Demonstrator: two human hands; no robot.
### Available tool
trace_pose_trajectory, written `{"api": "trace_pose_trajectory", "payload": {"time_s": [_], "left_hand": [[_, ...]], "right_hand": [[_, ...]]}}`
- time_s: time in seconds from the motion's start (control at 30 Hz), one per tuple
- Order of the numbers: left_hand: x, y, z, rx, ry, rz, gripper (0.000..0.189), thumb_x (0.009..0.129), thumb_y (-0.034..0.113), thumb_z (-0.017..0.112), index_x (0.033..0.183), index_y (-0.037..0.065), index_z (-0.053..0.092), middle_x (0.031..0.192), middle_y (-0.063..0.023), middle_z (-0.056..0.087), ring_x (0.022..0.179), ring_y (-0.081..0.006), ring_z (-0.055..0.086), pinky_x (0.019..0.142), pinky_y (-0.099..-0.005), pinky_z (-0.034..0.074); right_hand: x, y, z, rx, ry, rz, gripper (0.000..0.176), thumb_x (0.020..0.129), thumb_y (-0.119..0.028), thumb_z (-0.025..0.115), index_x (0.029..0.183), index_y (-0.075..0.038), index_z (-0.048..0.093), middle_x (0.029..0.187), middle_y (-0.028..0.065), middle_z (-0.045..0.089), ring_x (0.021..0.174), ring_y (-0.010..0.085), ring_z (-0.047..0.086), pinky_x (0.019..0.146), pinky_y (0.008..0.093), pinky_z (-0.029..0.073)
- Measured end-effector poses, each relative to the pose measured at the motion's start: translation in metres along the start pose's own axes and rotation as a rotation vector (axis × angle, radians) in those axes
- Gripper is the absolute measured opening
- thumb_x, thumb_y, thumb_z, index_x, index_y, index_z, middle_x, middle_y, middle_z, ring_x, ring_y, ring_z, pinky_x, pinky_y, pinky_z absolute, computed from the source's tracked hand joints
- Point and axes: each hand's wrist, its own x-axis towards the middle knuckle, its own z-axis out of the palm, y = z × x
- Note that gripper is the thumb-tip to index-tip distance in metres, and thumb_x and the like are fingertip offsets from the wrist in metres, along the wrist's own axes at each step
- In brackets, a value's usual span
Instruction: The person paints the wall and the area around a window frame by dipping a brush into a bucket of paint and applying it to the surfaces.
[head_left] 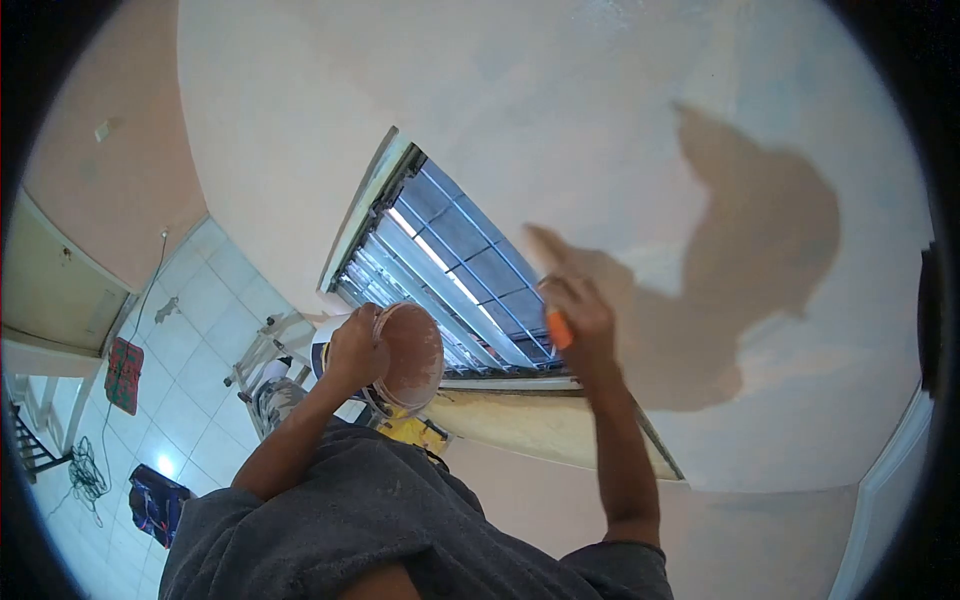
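Note:
My left hand (357,350) is closed on the rim of a paint bucket (412,355), which is tilted so its mouth faces right. Pinkish-brown residue coats the inside of the bucket. Raised in front of the wall (560,90), my right hand (580,315) is wrapped around an orange-handled tool (559,329). The working end of that tool is blurred and I cannot make out its kind. Just behind both hands is a window (470,260) with blue bars and louvres. A dark shadow of my head and arm falls on the wall to the right.
Below on the left stands a metal frame (270,360) on the white tiled floor (190,370). A red-and-green mat-like item (124,375), a coiled cable (88,478) and a dark box or bag (157,503) lie farther left. A door (60,275) is at the far left.

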Motion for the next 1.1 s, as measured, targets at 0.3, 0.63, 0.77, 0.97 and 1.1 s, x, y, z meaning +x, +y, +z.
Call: {"api": "trace_pose_trajectory", "payload": {"time_s": [0.3, 0.63, 0.77, 0.97, 1.1], "left_hand": [[0.004, -0.004, 0.001, -0.013, 0.024, 0.029, 0.035, 0.07, 0.005, 0.058, 0.103, -0.001, 0.051, 0.097, -0.0259, 0.06, 0.088, -0.0442, 0.059, 0.076, -0.0503, 0.048], [0.002, -0.014, 0.001, 0.026, -0.005, -0.033, 0.035, 0.074, 0.012, 0.064, 0.105, 0.002, 0.053, 0.097, -0.0228, 0.062, 0.091, -0.042, 0.06, 0.078, -0.0481, 0.047], [0.003, -0.018, 0.0, 0.037, 0.006, 0.032, 0.033, 0.07, 0.005, 0.057, 0.102, -0.001, 0.05, 0.097, -0.0256, 0.058, 0.088, -0.0444, 0.058, 0.076, -0.0513, 0.047], [0.003, -0.022, -0.001, 0.072, -0.017, -0.027, 0.035, 0.071, 0.006, 0.057, 0.104, -0.002, 0.048, 0.098, -0.0252, 0.058, 0.09, -0.0436, 0.058, 0.078, -0.0512, 0.047], [0.004, -0.03, 0.002, 0.069, 0.011, 0.0, 0.037, 0.071, 0.007, 0.058, 0.105, -0.002, 0.047, 0.098, -0.0248, 0.058, 0.09, -0.0436, 0.058, 0.078, -0.0512, 0.047]], "right_hand": [[0.073, -0.021, -0.154, -0.703, 0.584, -0.12, 0.018, 0.077, -0.001, 0.07, 0.094, -0.007, 0.068, 0.103, 0.0124, 0.065, 0.094, 0.0262, 0.064, 0.081, 0.0346, 0.054], [0.045, -0.04, 0.016, -0.176, -0.095, -0.037, 0.023, 0.071, -0.006, 0.062, 0.094, -0.006, 0.062, 0.108, 0.0111, 0.059, 0.103, 0.0274, 0.059, 0.083, 0.0401, 0.05], [0.09, -0.009, -0.038, -0.048, 0.197, -0.222, 0.02, 0.078, -0.004, 0.06, 0.097, -0.006, 0.064, 0.095, 0.0114, 0.063, 0.087, 0.0255, 0.062, 0.075, 0.0361, 0.051], [0.14, -0.033, -0.162, -0.508, 0.593, -0.167, 0.022, 0.077, -0.001, 0.068, 0.099, -0.005, 0.066, 0.1, 0.0114, 0.067, 0.095, 0.0265, 0.065, 0.083, 0.0355, 0.052], [0.136, -0.014, -0.099, -0.682, 0.42, -0.099, 0.02, 0.084, -0.006, 0.063, 0.104, -0.006, 0.064, 0.108, 0.0126, 0.062, 0.101, 0.0286, 0.06, 0.082, 0.0364, 0.051]]}}
